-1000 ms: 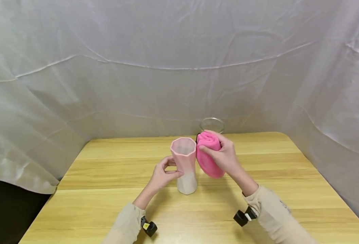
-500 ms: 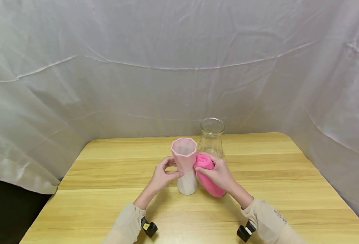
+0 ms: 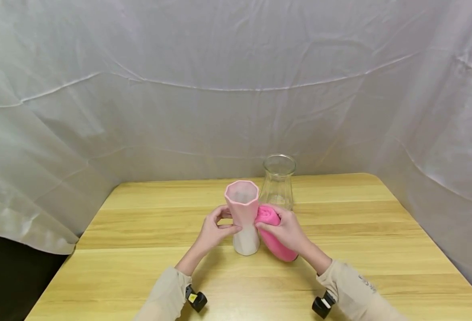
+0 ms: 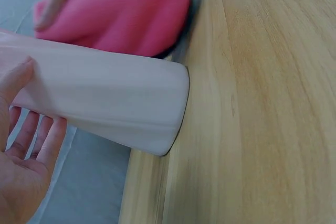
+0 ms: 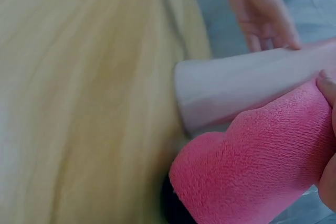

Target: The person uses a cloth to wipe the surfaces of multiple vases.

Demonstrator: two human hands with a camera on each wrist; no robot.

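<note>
The pink vase stands upright near the middle of the wooden table, and you steady it with your left hand, thumb and fingertips curled against its narrow waist while the palm stays off it. It is a faceted vessel with an angular, many-sided mouth, pink at the top and fading to white at the foot, matte and smooth; the head view shows only a pale inside wall at the mouth, so what it holds cannot be told. From the left wrist camera the vase shows its flat facets and its foot set on the boards. Your right hand grasps a rolled pink towel, fingers wrapped over its upper end; the roll leans tilted against the right side of the vase, its lower end down at the table. The right wrist view shows the towel as soft, nubby terry, a bright hot pink, pressed up beside the vase. Just behind the towel stands a clear glass carafe, wide at the base, pinched at the neck, flared at the rim, and see-through with nothing visible inside. The table has a light, streaked wood grain, with wrinkled white sheeting hung behind it.
</note>
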